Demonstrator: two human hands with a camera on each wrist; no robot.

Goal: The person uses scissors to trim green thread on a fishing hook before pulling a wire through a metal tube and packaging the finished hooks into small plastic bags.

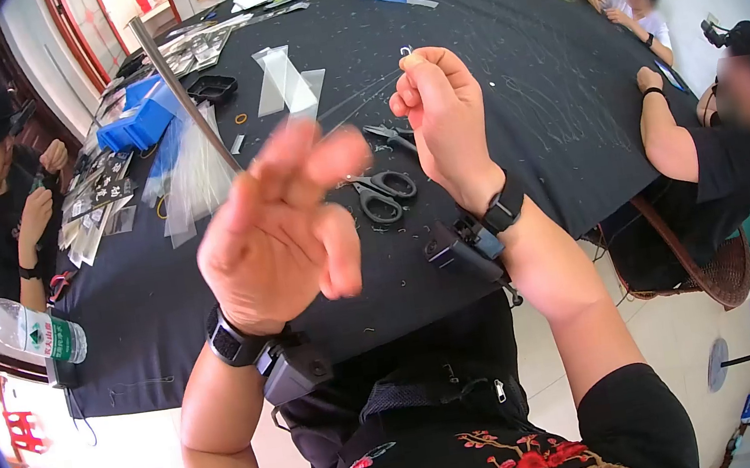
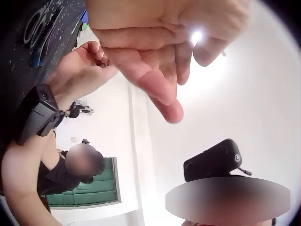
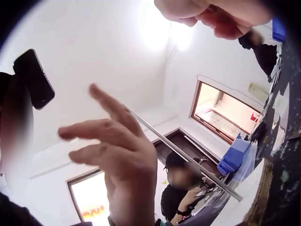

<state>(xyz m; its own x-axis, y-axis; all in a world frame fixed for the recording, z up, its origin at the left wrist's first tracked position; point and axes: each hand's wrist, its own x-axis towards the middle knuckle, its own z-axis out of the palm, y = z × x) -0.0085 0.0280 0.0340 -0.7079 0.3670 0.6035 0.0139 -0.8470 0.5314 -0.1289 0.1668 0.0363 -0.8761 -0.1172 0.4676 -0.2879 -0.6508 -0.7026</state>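
My left hand is raised palm up, blurred, its fingers spread and bent a little, holding nothing that shows. Beside its fingers a slanted metal rod rises; the right wrist view shows the rod passing behind the left hand. With curled fingers, my right hand pinches a small whitish thread loop between thumb and index finger. Faint clear strands run from there toward the left hand. Black-handled scissors lie on the table between the hands. In the left wrist view the right hand is curled.
Clear plastic strips, a blue bin, a black tray and clear sheets lie beyond the left hand. A water bottle stands at the left table edge. People sit at left and right.
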